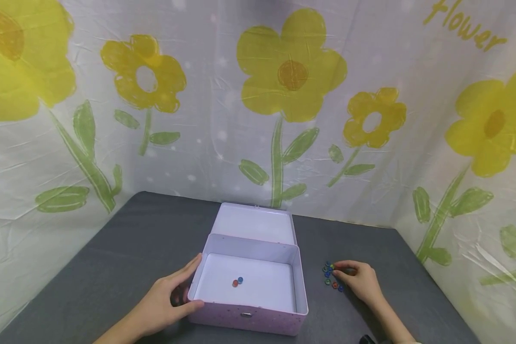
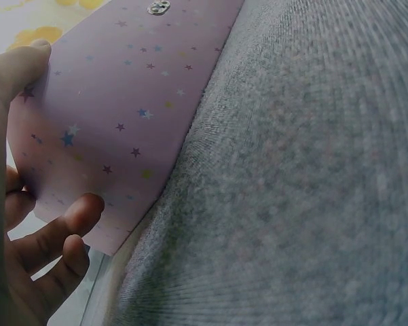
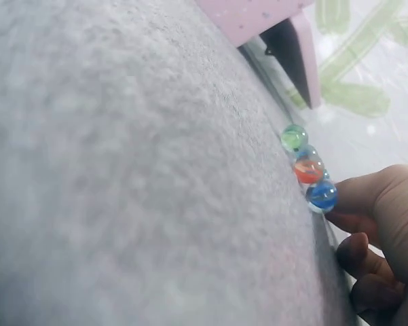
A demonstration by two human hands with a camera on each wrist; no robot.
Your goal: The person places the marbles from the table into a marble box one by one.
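Observation:
A pink tin box (image 1: 249,317) with a star print stands with its lid (image 1: 253,222) folded back. My left hand (image 1: 167,296) grips its front left corner, thumb on the front and forefinger along the left side. In the left wrist view, the other fingers (image 2: 81,214) curl beside the wall. Inside the box lie a red marble (image 1: 235,284) and a blue marble (image 1: 240,280). To the right, my right hand (image 1: 361,282) pinches a yellow-green marble (image 1: 332,267) at the edge of a group. A red-orange marble (image 3: 309,170) and a green marble (image 3: 294,138) lie close by.
The dark grey cloth (image 1: 167,229) covers the table. Behind and at both sides hangs a white curtain (image 1: 206,119) with yellow flowers. A small black object (image 1: 367,339) shows at the bottom edge beside the right forearm.

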